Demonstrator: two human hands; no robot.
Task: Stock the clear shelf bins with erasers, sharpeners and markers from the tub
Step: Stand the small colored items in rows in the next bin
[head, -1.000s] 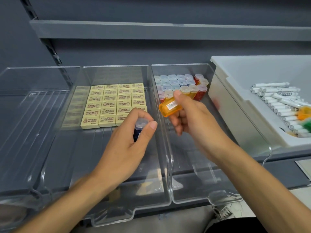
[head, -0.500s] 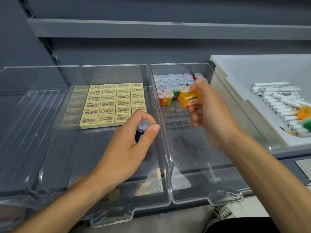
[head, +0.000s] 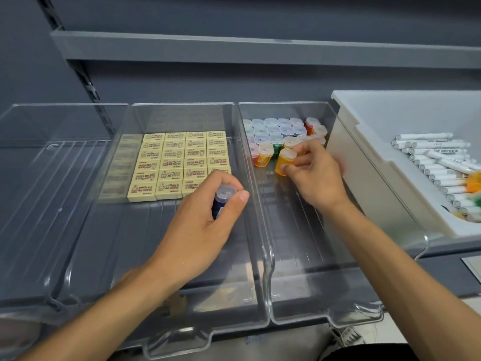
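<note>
Setting an orange sharpener (head: pixel 285 161) down by the sharpener rows (head: pixel 276 131)

With erasers (head: pixel 179 162) lying just left of its fingers (head: pixel 239 199), the left hand (head: pixel 205 225) is curling round a blue sharpener (head: pixel 221 201), waiting. The right hand (head: pixel 315 175), carrying the orange one in mid-air a second ago, is now pinching it low in the right bin (head: pixel 299 243), extending the front row. Right of those fingers, markers (head: pixel 437 162) are waiting in the tub (head: pixel 364 131), whose wall is crowding the knuckles.

Upper shelf (head: pixel 260 50): grey, spans the top of the view, front edge towards the camera.
Back panel (head: pixel 234 84): dark grey, plain, below the upper shelf.
Upright rail (head: pixel 89 84): dark, slotted, slants down the left of the panel.
Lower shelf (head: pixel 442 272): grey, front edge shows at lower right.
Dark fabric (head: pixel 364 353): at the bottom edge, right of centre.
</note>
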